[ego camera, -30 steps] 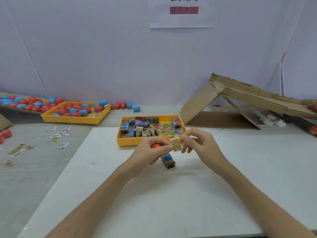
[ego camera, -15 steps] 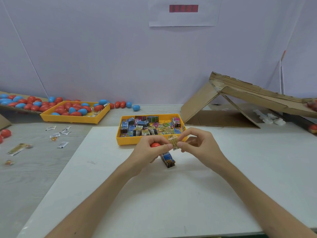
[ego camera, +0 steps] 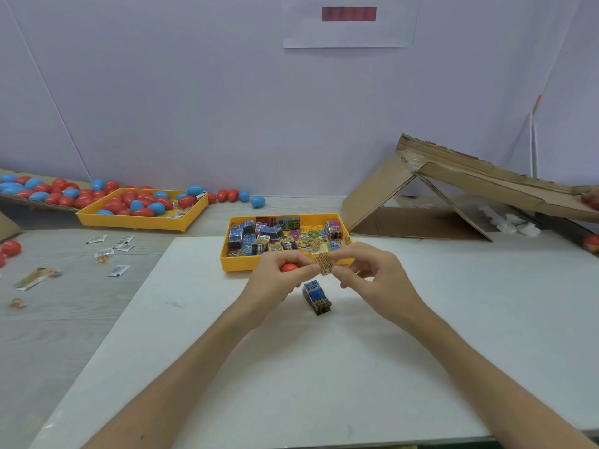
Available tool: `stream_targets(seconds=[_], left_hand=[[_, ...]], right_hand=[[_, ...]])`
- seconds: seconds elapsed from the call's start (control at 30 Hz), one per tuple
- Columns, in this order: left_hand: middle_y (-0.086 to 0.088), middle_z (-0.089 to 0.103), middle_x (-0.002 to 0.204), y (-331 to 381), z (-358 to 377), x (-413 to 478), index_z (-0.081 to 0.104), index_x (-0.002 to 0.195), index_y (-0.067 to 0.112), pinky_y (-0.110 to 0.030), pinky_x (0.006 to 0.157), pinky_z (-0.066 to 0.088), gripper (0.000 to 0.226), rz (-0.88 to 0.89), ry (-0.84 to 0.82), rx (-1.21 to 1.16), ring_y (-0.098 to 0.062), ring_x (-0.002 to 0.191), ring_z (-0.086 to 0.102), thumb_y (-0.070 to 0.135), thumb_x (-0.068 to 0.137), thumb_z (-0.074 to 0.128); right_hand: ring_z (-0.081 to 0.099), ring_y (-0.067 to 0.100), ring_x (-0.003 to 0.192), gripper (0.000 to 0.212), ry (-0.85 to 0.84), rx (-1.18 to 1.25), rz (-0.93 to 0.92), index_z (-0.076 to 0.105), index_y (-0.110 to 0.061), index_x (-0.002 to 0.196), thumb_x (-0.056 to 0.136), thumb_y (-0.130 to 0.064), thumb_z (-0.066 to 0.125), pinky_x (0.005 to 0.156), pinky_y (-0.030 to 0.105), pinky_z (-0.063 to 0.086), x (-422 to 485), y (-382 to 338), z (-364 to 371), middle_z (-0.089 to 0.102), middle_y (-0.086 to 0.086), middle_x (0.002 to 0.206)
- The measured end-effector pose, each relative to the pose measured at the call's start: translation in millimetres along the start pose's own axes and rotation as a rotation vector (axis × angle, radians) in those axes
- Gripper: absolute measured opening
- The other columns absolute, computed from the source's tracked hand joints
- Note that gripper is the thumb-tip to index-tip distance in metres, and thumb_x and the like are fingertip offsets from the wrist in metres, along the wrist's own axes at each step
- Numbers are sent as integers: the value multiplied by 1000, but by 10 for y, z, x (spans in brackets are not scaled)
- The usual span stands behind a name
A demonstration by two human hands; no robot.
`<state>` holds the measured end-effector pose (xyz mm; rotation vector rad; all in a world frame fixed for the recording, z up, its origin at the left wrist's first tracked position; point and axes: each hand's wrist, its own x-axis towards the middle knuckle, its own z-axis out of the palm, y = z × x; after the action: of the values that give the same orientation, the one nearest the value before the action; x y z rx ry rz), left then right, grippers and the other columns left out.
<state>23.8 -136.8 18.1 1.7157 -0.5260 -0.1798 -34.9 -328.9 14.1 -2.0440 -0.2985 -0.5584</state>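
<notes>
A small yellow printed packet (ego camera: 323, 262) is pinched between both hands just in front of the yellow tray of packets (ego camera: 246, 264). My left hand (ego camera: 275, 283) pinches its left edge and also cups a red egg piece (ego camera: 288, 267) in its fingers. My right hand (ego camera: 372, 280) pinches the packet's right edge with thumb and forefinger. A small blue printed box (ego camera: 316, 296) lies on the white board (ego camera: 291, 367) right below the hands.
A second yellow tray (ego camera: 139, 220) with red and blue eggs stands at the back left, with more eggs along the wall. Small sachets (ego camera: 110, 252) lie scattered on the grey table at left. A folded cardboard ramp (ego camera: 453, 189) rises at the back right.
Both hands have kept pinching the yellow packet and turned it slightly between the fingertips. The blue box has not moved.
</notes>
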Motion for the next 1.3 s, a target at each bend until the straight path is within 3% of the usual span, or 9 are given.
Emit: stream_targets(seconds=[0.17, 0.3, 0.47, 0.7, 0.83, 0.93, 1.03, 1.2, 1.3], left_hand=[[17, 65, 66, -14, 17, 0, 75, 74, 22, -9, 50, 41, 17, 84, -34, 37, 4, 62, 59, 14, 89, 76], [14, 67, 72, -32, 35, -8, 75, 74, 25, -14, 62, 48, 17, 130, -86, 70, 0, 72, 62, 15, 88, 77], [15, 62, 64, -11, 33, -13, 76, 83, 21, -10, 50, 41, 9, 72, -115, 54, 1, 58, 56, 19, 91, 74], [-1, 43, 63, 40, -10, -30, 72, 70, 30, -23, 45, 20, 29, -26, -242, -178, -11, 48, 26, 41, 95, 62], [3, 43, 62, -4, -52, 9, 78, 88, 22, -21, 44, 20, 15, -53, -203, -279, -10, 48, 28, 35, 83, 74], [3, 43, 59, -23, -52, 14, 79, 87, 22, -20, 44, 22, 14, -63, -198, -283, -10, 48, 30, 32, 77, 77], [2, 42, 56, -32, -40, 16, 80, 86, 21, -21, 45, 21, 15, -80, -180, -262, -11, 48, 30, 31, 75, 78], [8, 48, 54, -50, -10, 2, 80, 78, 22, -18, 43, 25, 11, -70, -173, -168, -8, 46, 36, 16, 87, 76], [10, 50, 53, -54, 0, 7, 78, 82, 19, -17, 42, 27, 7, -71, -174, -102, -6, 45, 38, 18, 88, 76]], right_hand=[[71, 13, 64, 14, -42, 133, 150, 73, -21, 97, 91, -9, 71, 58, 20, 50, 30, 11, -9, 73, -8, 80], [67, 9, 61, 11, -55, 181, 200, 73, -17, 96, 91, -8, 71, 55, 20, 49, 37, 1, -12, 71, -5, 69], [61, 10, 73, 20, -14, 186, 145, 76, -19, 85, 85, 1, 75, 61, 22, 46, 37, -20, -35, 67, 1, 90], [45, 13, 67, 31, -19, 172, 77, 80, -28, 77, 83, 2, 76, 61, 38, 45, 34, 5, -40, 54, -12, 82], [47, 14, 65, 39, -17, 148, 77, 77, -36, 75, 85, 2, 74, 61, 35, 43, 35, 16, -20, 57, -5, 85], [50, 10, 66, 41, -22, 141, 111, 75, -34, 82, 89, 6, 67, 61, 22, 43, 37, 9, -14, 59, -5, 87], [49, 8, 64, 42, -50, 174, 175, 75, -25, 93, 90, 12, 57, 61, 25, 44, 50, -19, -9, 57, 2, 90], [48, 13, 59, 15, -45, 372, 265, 74, -15, 94, 86, -10, 63, 59, 28, 44, 53, -56, -37, 53, 4, 86], [49, 15, 58, 8, -19, 323, 223, 75, -20, 89, 87, -26, 71, 59, 27, 44, 39, -53, -42, 58, -7, 77]])
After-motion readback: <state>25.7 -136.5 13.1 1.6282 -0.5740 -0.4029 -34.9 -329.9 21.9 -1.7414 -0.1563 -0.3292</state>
